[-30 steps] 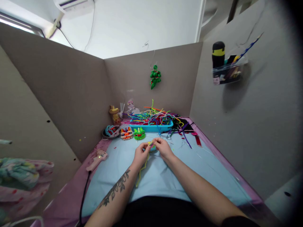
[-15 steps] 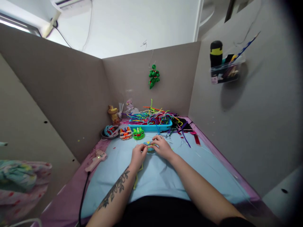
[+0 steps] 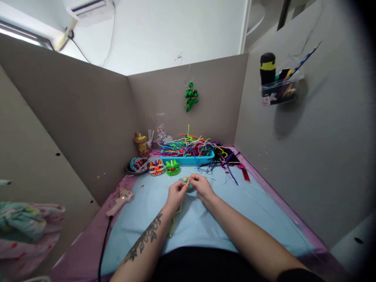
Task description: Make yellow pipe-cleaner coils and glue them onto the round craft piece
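Note:
My left hand and my right hand meet over the blue cloth, fingertips pinched close together. Between and behind them sits a small fuzzy blue and yellow piece, partly covered by the fingers. A yellow pipe cleaner trails from under my left hand toward me; a bit of yellow also shows between the fingertips of both hands. Just beyond stand a green pipe-cleaner animal head and an orange and white one.
A blue tray heaped with coloured pipe cleaners stands at the back. A pink glue gun with a black cord lies at left, near a dark bowl. Scissors lie before the tray. Grey partitions enclose the table.
My left hand has shifted slightly right, closer to my right hand, and the fingertips now come together before the blue and yellow piece. The trailing pipe cleaner moved right with it.

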A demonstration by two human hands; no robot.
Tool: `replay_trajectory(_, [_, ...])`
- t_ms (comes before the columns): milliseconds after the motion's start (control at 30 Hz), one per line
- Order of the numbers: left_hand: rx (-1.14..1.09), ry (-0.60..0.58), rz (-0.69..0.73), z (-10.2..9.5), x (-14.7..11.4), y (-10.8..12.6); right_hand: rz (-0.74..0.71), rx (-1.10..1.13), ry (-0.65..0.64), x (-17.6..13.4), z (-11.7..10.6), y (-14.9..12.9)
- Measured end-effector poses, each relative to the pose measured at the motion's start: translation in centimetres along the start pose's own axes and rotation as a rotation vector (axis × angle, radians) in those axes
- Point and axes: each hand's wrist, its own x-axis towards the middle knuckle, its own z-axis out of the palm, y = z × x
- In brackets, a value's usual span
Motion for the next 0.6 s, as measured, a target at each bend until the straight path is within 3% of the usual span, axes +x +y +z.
replay_trajectory(133, [-0.063, 0.011, -0.034, 0.1, 0.1, 0.1, 0.036, 0.039, -0.023, -0.1, 0.6, 0.5])
replay_trajectory(233, [-0.086, 0.013, -0.070, -0.3, 0.2, -0.4, 0.007, -0.005, -0.025, 0.3, -0.5, 0.1])
replay_trajectory(400, [-0.074, 0.010, -0.100, -0.8, 0.4, -1.1, -0.142, -0.207, 0.004, 0.7, -3.1, -1.0])
replay_trajectory(600, [0.018, -0.014, -0.045, -0.5, 0.0, -0.3, -0.333, -0.446, -0.158, 0.4, -3.4, -1.2])
